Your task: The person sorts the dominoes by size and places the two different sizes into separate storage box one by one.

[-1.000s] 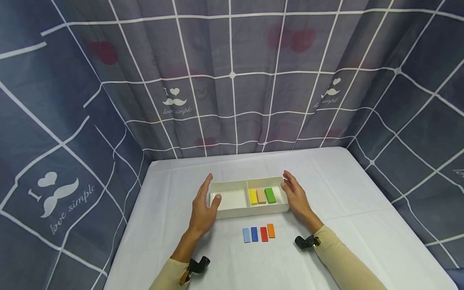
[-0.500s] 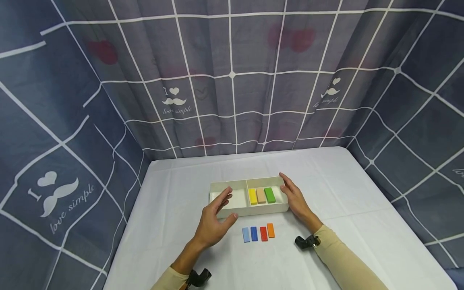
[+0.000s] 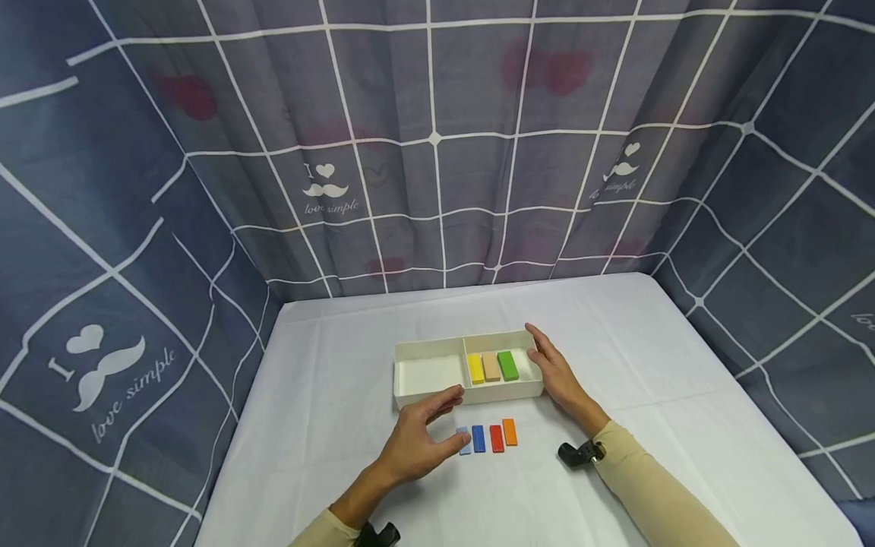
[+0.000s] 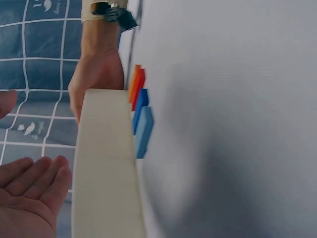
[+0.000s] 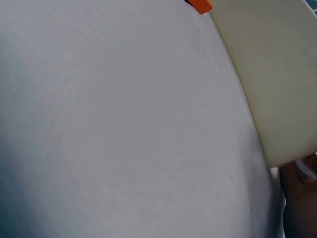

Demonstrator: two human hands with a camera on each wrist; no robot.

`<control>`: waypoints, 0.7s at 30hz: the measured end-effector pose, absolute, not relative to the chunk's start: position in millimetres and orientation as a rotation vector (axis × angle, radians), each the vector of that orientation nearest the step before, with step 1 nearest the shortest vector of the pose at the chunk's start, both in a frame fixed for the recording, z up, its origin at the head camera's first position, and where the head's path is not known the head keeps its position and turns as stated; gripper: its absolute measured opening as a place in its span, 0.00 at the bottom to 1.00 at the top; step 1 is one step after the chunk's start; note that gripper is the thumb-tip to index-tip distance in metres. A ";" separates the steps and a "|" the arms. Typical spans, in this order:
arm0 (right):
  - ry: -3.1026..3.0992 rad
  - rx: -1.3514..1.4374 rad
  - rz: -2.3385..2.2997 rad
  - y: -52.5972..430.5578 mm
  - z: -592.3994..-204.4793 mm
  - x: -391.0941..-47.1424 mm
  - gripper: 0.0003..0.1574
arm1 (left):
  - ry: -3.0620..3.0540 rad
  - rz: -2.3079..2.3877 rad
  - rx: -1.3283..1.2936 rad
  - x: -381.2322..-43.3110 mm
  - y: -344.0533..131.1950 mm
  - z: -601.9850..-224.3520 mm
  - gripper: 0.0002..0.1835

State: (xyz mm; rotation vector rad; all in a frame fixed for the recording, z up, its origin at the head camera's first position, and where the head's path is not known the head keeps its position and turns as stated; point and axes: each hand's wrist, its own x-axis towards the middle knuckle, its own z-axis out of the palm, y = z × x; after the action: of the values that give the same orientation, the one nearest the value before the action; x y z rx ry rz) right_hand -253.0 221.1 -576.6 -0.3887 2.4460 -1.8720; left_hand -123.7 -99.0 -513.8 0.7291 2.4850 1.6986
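My left hand [image 3: 418,444] hovers in front of the white two-compartment box [image 3: 429,370], thumb and fingers spread apart with nothing between them. In the head view its thumb tip overlaps the light blue block [image 3: 465,448]. Further right in the same row lie a dark blue block [image 3: 478,438], a red block [image 3: 497,438] and an orange block [image 3: 510,431]. My right hand [image 3: 562,380] rests against the box's right end, fingers fairly straight and thumb at the rim. Inside the right compartment are a yellow block [image 3: 475,368], a tan block [image 3: 491,367] and a green block [image 3: 508,365].
A white cloth covers the table [image 3: 328,380]. Dark checked curtains [image 3: 478,175] hang behind it and on both sides. In the left wrist view the box's long front wall [image 4: 106,163] stands beside the row of blocks.
My left hand has left the box's left end and moved right and toward me, to the row of loose blocks. The right hand has shifted slightly inward against the box.
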 end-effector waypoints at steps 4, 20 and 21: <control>2.468 -0.377 -1.851 221.4 -576.6 -253.3 0.36 | 2.488 1.668 0.743 -123.1 -96.5 -521.8 0.39; 2.484 -0.365 -1.835 223.0 -579.9 -254.6 0.36 | 2.525 1.483 0.662 -125.4 -94.6 -549.1 0.37; 2.481 -0.371 -1.840 223.2 -579.8 -254.3 0.36 | 2.526 1.475 0.653 -125.6 -94.7 -549.8 0.37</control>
State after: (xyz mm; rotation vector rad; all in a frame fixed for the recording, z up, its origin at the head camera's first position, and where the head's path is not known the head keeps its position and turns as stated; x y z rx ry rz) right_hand -254.3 223.2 -579.8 -0.3705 2.4809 -1.8400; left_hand -125.6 -94.7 -549.8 0.6534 2.5256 1.4747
